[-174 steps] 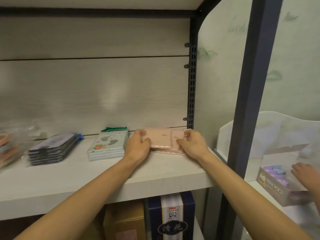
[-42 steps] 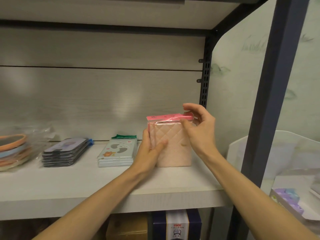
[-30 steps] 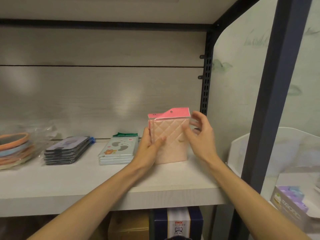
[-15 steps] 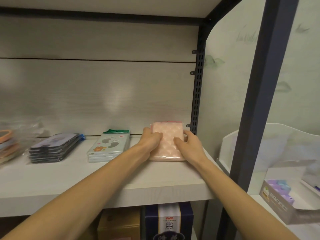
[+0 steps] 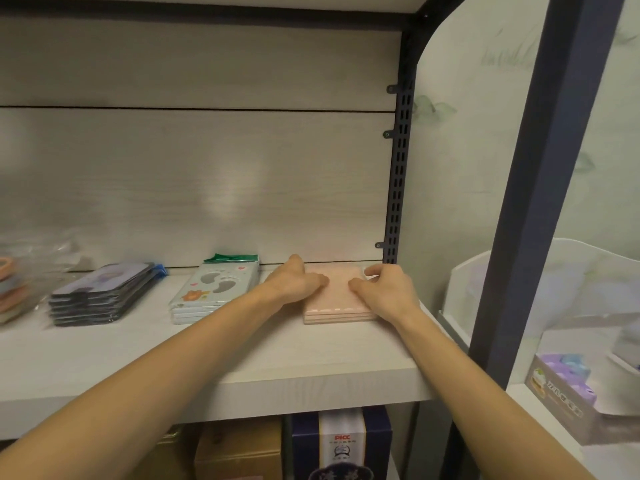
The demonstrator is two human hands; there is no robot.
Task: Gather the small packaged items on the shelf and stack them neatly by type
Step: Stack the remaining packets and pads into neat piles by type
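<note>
Pink packets [image 5: 337, 299] lay flat in a short stack at the far right of the shelf [image 5: 311, 372], close to the slotted upright [image 5: 398, 174]. I saw both forearms reaching in from the near edge. My left hand [image 5: 294, 280] rested on the stack's left side, fingers curled over its top, gripping it. My right hand [image 5: 386, 291] held the right side, thumb on top, fingers bent round the far corner. Left of them sat a footprint-patterned stack [image 5: 213, 292], then a dark stack [image 5: 100, 292].
</note>
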